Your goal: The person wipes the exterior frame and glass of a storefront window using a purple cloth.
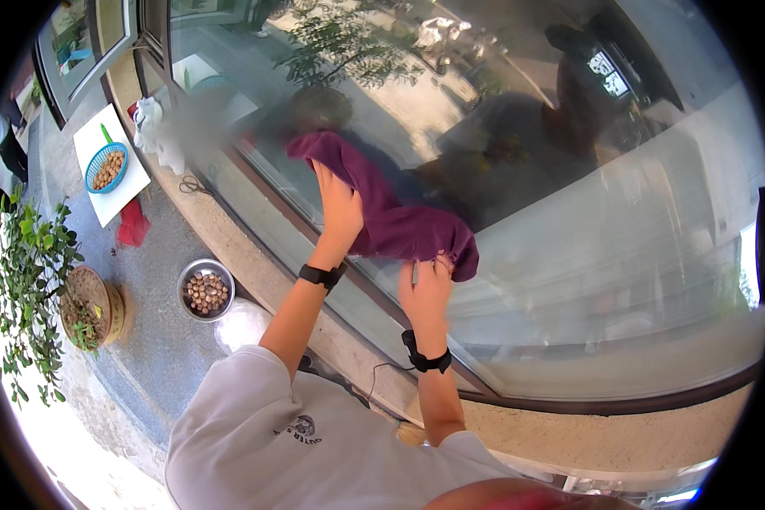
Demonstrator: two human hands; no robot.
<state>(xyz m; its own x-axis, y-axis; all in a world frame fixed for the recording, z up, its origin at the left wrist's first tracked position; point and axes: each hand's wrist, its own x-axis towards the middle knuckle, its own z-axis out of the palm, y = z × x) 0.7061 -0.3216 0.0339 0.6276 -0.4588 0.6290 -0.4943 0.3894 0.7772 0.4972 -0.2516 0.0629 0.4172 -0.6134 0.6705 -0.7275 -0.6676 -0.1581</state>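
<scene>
A purple cloth [389, 210] lies against a large window pane [548, 287] that reflects a tree and a yard. My left hand [341, 204] is at the cloth's left part, its fingers partly hidden under a fold. At the cloth's lower right edge, the fingertips of my right hand [428, 280] grip the fabric by its frayed rim. Both wrists wear black bands. Beneath my forearms runs the brown window frame [382, 293].
Along the window runs a stone sill [229, 255] with scissors [193, 185] and white plastic bags [156, 134]. To the left are a blue basket of walnuts [107, 168] on a white board [105, 207], a metal bowl of walnuts [206, 290] and a potted plant [92, 309]. An opened window sash [83, 83] juts out.
</scene>
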